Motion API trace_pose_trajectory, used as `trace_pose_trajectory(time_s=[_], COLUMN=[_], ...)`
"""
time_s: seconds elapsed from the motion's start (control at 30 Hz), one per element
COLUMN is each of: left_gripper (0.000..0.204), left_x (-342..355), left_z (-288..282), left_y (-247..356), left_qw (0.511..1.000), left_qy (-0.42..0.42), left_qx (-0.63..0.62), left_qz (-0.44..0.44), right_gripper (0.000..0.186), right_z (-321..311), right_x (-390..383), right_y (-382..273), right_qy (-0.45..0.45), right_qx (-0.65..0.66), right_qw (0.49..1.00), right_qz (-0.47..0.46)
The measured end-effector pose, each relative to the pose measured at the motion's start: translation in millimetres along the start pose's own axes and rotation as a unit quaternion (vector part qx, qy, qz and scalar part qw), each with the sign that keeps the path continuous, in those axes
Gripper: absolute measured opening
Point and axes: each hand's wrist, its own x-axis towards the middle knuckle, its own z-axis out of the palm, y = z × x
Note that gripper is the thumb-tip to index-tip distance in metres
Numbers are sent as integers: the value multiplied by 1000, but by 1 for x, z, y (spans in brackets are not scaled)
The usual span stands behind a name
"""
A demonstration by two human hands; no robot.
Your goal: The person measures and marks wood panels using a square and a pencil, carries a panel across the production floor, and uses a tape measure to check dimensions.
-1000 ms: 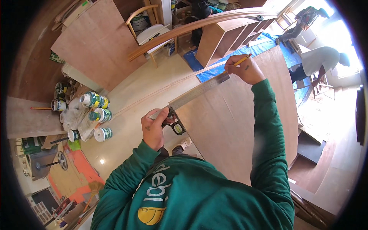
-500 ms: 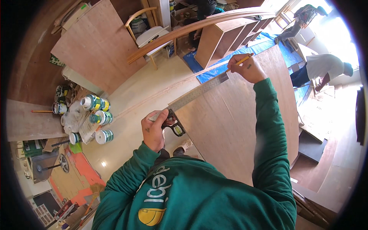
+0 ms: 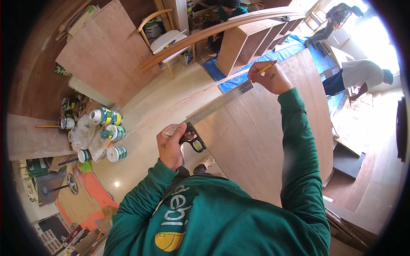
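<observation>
A large plywood board lies in front of me, at my right. Along its far left edge rests the steel blade of a combination square, whose black head hangs at the board's near left corner. My left hand is closed round that head, thumb on top. Over the far end of the blade, my right hand pinches a yellow pencil. The pencil's lower end points at the board's edge beside the blade tip; whether it touches the wood I cannot tell.
Paint cans stand on the floor at left, near a leaning plywood sheet. Beyond my board are a long curved wooden strip, a wooden shelf unit and blue sheeting. Co-workers bend at far right and crouch behind the strip.
My right hand has shifted slightly left with the pencil. The left hand keeps its hold on the square. Behind the curved strip, a co-worker's dark-capped head has come into view.
</observation>
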Motion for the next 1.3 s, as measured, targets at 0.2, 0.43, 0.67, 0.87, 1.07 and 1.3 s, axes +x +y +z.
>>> trace_pose_trajectory(time_s=[0.2,0.43,0.67,0.87,1.07,1.3], left_gripper=[18,22,18,19,22,22], left_x=[0,-3,-1,1,-2,-1], left_z=[1,4,1,-3,3,-1], left_y=[2,6,3,-1,3,2], left_qw=[1000,1000,1000,1000,1000,999], left_qy=[-11,-9,6,0,-3,-11], left_qx=[-1,5,-9,-22,-18,-32], left_qz=[-1,1,-6,-5,6,-10], right_gripper=[12,12,13,14,11,24], right_z=[-5,27,54,97,126,93], right_x=[2,-4,0,1,3,-18], right_y=[3,-38,-55,-97,-124,-106], right_qy=[-4,-49,-63,-109,-132,36], right_qx=[20,14,59,98,81,386], right_qw=[999,998,995,983,977,920], right_qz=[29,-29,-51,-110,-147,-52])
